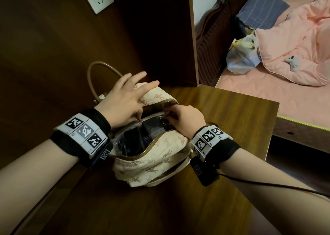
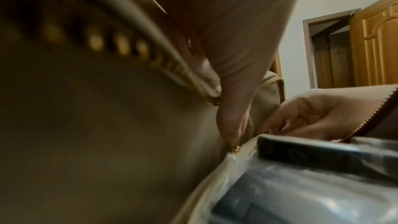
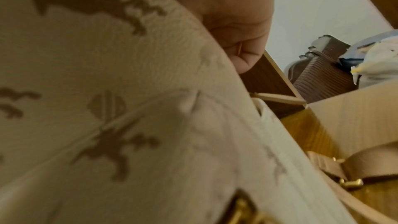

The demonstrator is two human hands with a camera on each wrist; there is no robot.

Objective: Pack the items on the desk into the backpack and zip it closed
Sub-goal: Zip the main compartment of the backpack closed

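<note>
A cream backpack with brown horse prints lies on the wooden desk, its main zip open. Dark items in clear plastic fill the opening. My left hand pinches a small gold zipper pull at the far rim, and its other fingers spread over the bag's back. The left wrist view shows that pinch on the pull above the wrapped items. My right hand reaches into the right end of the opening with fingers curled onto the dark wrapped item. The bag's front panel fills the right wrist view.
The bag's brown handle arches up behind my left hand. A dark wooden panel stands at the desk's back. Right of the desk is a bed with a pink quilt and a plastic bag. A brown strap lies on the desk.
</note>
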